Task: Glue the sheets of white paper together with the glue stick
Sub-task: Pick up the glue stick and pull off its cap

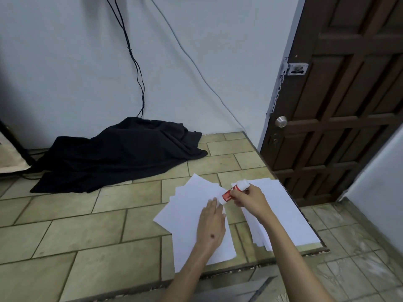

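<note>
Facing white wall [65,62], tiled counter [87,214].

On the tiled table [109,214], the left hand [211,225] presses flat on a fanned stack of white paper [189,205] while the right hand [248,198] grips a red-and-white glue stick [231,192] tilted over its corner, beside a second paper stack [283,210] and a black cloth [122,151].

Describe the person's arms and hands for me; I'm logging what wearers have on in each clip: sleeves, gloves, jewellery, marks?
Both forearms are bare as far as the frame shows: no sleeves, gloves, watch or bracelets. No rings are visible. The left hand has a small dark round spot on its back. The right hand shows no markings.
</note>
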